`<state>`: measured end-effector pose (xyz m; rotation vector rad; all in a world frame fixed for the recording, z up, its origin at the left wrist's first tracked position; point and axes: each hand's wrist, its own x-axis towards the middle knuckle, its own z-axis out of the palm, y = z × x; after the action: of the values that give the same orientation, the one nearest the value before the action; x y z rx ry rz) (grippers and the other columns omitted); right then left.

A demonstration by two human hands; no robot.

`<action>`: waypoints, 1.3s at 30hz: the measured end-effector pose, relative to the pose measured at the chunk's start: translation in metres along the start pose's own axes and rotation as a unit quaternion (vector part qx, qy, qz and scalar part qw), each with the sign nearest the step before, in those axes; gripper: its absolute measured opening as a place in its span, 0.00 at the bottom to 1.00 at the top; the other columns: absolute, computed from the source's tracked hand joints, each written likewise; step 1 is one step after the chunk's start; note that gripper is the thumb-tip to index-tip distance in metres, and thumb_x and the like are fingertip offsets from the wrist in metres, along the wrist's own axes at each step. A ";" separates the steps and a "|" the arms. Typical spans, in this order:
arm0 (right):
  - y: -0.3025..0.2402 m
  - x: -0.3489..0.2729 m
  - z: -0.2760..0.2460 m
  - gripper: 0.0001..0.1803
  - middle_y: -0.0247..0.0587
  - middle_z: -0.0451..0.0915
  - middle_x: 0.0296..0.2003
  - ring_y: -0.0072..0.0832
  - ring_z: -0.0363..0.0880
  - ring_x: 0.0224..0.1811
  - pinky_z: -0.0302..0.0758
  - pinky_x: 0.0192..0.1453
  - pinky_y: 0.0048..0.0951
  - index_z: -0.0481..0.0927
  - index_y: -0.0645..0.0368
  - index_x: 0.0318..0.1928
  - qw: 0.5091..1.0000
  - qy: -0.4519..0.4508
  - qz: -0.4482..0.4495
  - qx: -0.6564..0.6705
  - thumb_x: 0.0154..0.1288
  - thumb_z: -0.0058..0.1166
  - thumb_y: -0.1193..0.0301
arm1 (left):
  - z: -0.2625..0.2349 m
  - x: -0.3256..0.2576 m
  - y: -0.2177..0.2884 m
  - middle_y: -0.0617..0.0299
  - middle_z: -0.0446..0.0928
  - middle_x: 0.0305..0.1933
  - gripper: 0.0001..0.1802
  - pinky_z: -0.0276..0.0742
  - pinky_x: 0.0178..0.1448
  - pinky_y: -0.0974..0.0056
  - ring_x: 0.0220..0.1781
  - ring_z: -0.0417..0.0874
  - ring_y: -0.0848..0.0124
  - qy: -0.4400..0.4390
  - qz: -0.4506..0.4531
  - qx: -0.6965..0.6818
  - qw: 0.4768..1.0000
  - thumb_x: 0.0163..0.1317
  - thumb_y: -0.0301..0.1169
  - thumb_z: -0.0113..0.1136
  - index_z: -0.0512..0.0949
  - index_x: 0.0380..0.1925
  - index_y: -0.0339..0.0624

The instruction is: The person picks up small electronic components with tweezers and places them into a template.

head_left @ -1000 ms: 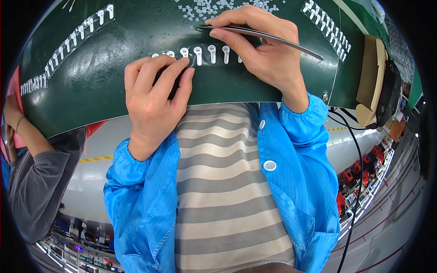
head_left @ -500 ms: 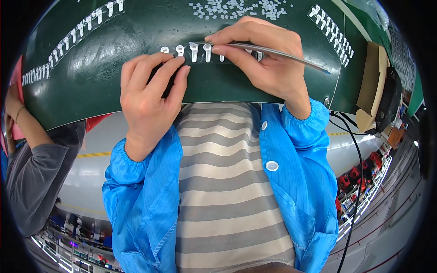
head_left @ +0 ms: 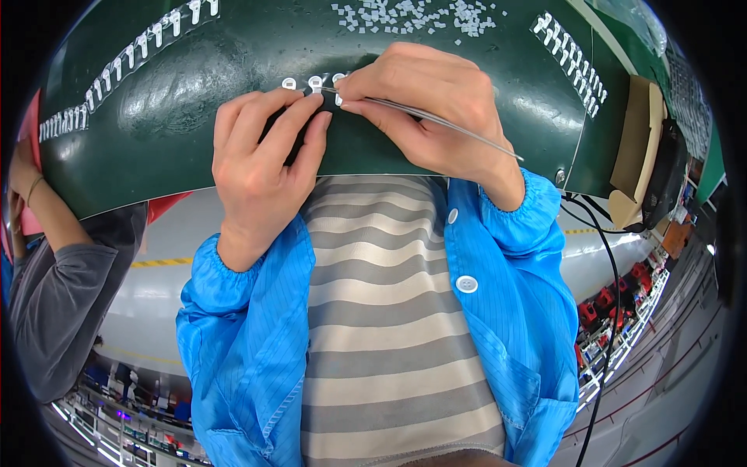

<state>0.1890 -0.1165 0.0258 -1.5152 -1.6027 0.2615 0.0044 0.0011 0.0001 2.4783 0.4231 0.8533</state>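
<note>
My right hand pinches a pair of thin metal tweezers, its tip end at a small white part with a round head. My left hand has bent fingers, and its index fingertip holds down the lower end of that part on the green tabletop. Left of it, another round-headed white part lies by my left middle finger, its lower end hidden. A third white part is partly covered by my right fingers. Whether a tiny piece sits in the tweezers cannot be seen.
Many small translucent squares lie scattered at the far side. Rows of white parts stand at the far left and far right. An open cardboard box stands at the right edge. Another person's arm is at the left.
My right hand and the tweezers have moved left, from the parts farther right to the one at my left fingertips. My left hand has barely shifted.
</note>
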 end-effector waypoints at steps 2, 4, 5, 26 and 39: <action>-0.001 0.000 0.000 0.11 0.44 0.88 0.34 0.37 0.87 0.34 0.81 0.35 0.32 0.89 0.64 0.39 1.000 -0.001 -0.008 0.002 0.55 0.73 0.81 | 0.001 0.000 0.000 0.62 0.84 0.43 0.13 0.81 0.48 0.58 0.45 0.82 0.59 0.003 0.001 0.002 1.000 0.52 0.23 0.77 0.89 0.39 0.42; 0.000 0.000 0.000 0.11 0.44 0.88 0.35 0.37 0.87 0.34 0.81 0.35 0.32 0.89 0.64 0.40 1.000 -0.001 -0.010 0.004 0.54 0.73 0.82 | 0.002 -0.001 0.000 0.63 0.84 0.43 0.13 0.81 0.48 0.58 0.45 0.82 0.59 0.003 0.002 0.002 1.000 0.52 0.23 0.77 0.89 0.39 0.42; 0.001 0.000 0.000 0.11 0.44 0.88 0.35 0.37 0.87 0.34 0.81 0.35 0.32 0.88 0.64 0.40 1.000 -0.001 -0.012 0.006 0.54 0.73 0.82 | 0.002 -0.001 0.000 0.63 0.84 0.43 0.13 0.81 0.48 0.58 0.45 0.82 0.59 0.004 0.000 0.002 1.000 0.52 0.23 0.77 0.89 0.39 0.43; -0.004 0.000 -0.031 0.07 0.46 0.87 0.32 0.33 0.86 0.31 0.79 0.37 0.29 0.88 0.66 0.40 0.971 0.129 0.201 -0.012 0.60 0.71 0.82 | 0.002 0.001 0.003 0.62 0.84 0.46 0.14 0.80 0.50 0.58 0.48 0.81 0.59 -0.040 0.004 0.008 0.999 0.53 0.25 0.78 0.89 0.42 0.42; 0.017 -0.022 -0.030 0.08 0.41 0.90 0.40 0.25 0.89 0.43 0.85 0.48 0.24 0.89 0.67 0.46 0.981 0.107 0.161 -0.008 0.68 0.68 0.82 | 0.001 0.000 0.005 0.62 0.85 0.47 0.14 0.80 0.51 0.59 0.49 0.81 0.59 -0.044 -0.003 0.008 0.999 0.53 0.25 0.79 0.90 0.42 0.43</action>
<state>0.2187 -0.1444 0.0216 -1.7504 -1.1930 0.2539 0.0055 -0.0033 0.0018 2.5178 0.4091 0.7370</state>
